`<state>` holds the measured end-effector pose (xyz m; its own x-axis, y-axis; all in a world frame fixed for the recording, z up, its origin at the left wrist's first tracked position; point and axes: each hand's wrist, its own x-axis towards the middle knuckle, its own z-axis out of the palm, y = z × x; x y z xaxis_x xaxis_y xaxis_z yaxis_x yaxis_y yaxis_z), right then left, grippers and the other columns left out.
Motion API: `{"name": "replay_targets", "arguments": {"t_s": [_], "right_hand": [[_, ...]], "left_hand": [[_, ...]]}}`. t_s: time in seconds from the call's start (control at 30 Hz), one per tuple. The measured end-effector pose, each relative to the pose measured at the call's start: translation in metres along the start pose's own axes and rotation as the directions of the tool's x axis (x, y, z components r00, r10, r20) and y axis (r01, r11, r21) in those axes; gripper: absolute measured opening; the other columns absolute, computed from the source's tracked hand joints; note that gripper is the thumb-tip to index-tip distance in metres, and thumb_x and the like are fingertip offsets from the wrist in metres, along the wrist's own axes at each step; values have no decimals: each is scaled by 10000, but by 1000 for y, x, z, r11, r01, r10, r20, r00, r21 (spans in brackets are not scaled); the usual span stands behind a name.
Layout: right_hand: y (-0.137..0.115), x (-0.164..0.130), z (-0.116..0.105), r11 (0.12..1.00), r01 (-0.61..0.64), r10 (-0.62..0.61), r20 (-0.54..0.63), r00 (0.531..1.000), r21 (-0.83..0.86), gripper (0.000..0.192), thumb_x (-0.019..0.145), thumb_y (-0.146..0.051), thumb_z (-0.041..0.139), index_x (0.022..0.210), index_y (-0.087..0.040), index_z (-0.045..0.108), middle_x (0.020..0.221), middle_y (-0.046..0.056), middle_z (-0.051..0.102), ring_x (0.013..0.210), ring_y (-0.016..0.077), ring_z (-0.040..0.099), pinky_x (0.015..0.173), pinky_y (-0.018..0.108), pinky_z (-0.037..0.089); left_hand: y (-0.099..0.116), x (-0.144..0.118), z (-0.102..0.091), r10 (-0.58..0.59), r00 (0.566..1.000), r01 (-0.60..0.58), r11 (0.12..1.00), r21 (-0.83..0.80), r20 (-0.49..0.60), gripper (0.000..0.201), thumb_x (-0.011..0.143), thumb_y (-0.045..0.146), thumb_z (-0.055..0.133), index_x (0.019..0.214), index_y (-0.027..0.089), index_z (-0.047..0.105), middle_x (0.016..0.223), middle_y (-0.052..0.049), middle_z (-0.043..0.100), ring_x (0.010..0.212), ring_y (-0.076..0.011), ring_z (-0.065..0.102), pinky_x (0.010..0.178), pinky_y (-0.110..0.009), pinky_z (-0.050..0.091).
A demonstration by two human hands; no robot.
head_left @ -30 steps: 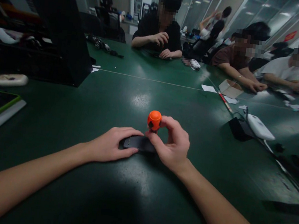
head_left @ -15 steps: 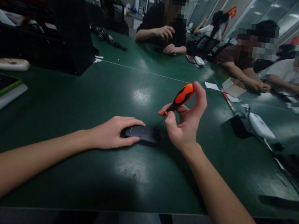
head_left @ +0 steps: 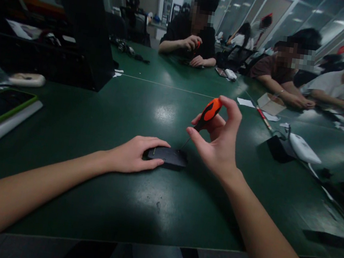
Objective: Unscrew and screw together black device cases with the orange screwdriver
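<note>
Left hand (head_left: 132, 157) lies flat, fingers spread over the left end of a black device (head_left: 168, 155) at the middle of the green worktop (head_left: 92, 203). Device looks rigid, light, likely to slide; best pinned from above. At its 1 o'clock, right hand (head_left: 220, 146) pinches an orange-handled screwdriver (head_left: 207, 116), tilted, thin tip on the device's right edge. Open room toward 6 o'clock; cables and a white gadget (head_left: 304, 148) at 3 o'clock.

The screwdriver (head_left: 208, 113) has an orange handle with black patches. The flat device (head_left: 168, 155) is black. The table (head_left: 104, 111) is dark glossy green.
</note>
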<state>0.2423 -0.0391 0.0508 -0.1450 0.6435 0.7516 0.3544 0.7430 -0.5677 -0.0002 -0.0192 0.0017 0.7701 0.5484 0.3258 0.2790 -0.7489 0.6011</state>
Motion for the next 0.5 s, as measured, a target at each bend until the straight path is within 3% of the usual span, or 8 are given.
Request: {"name": "replay_targets", "arguments": {"t_s": [0.3, 0.5], "right_hand": [[-27, -15, 26, 994, 43, -38, -48, 998, 105, 666, 901, -322, 709, 1418, -408, 298, 1065, 18, 612, 835, 188, 673, 749, 432, 633], [-24, -20, 32, 987, 69, -63, -42, 997, 147, 631, 923, -286, 683, 1406, -422, 300, 1054, 7, 606, 846, 177, 679, 744, 411, 635]], "left_hand": [[-2, 0, 1, 20, 1000, -20, 1000, -8, -1, 405, 960, 349, 635, 1329, 192, 584, 1202, -85, 704, 1059, -228, 675, 933, -351, 520], [-2, 0, 1, 24, 1000, -25, 1000, -11, -11, 393, 952, 339, 645, 1310, 184, 597, 1181, -81, 707, 1047, -225, 678, 935, -349, 523]]}}
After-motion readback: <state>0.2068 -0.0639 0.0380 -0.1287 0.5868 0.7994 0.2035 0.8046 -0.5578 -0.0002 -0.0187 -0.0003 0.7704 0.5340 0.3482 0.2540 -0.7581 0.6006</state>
